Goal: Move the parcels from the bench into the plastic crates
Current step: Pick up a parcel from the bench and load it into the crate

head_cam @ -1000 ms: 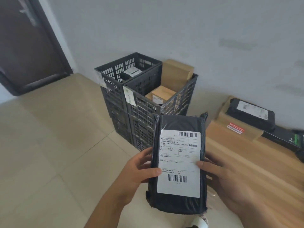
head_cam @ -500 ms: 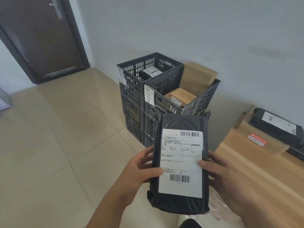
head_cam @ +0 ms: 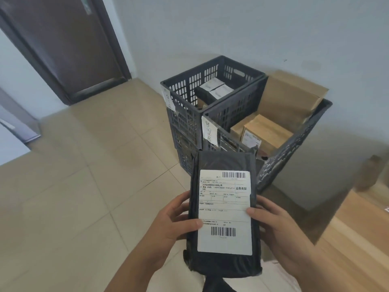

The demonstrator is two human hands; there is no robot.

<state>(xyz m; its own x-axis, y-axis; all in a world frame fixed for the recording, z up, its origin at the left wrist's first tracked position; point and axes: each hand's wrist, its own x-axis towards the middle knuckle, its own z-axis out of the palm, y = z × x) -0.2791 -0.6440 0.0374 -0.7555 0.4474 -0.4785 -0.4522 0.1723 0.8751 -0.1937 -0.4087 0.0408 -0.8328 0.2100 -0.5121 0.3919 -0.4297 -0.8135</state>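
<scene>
I hold a black plastic-wrapped parcel (head_cam: 224, 209) with a white shipping label upright in front of me. My left hand (head_cam: 174, 222) grips its left edge, thumb on the label. My right hand (head_cam: 275, 226) grips its right edge, thumb on the label too. Beyond the parcel stand two stacks of dark plastic crates. The left crate (head_cam: 183, 89) holds black parcels with white labels. The right crate (head_cam: 299, 144) holds several brown cardboard boxes, one tall box (head_cam: 288, 98) leaning against its back wall. The wooden bench (head_cam: 357, 234) lies at the right edge.
A dark door (head_cam: 69, 45) stands at the far left in the white wall. Beige tiled floor (head_cam: 73, 186) spreads to the left of the crates. Handwritten paper tags hang on the crates' near corners. A brown box edge (head_cam: 370, 171) shows blurred at the bench's far end.
My view has swung left and closer to the crates; the bench with its parcels has slid mostly out of view. Both hands keep the same hold on the black parcel.
</scene>
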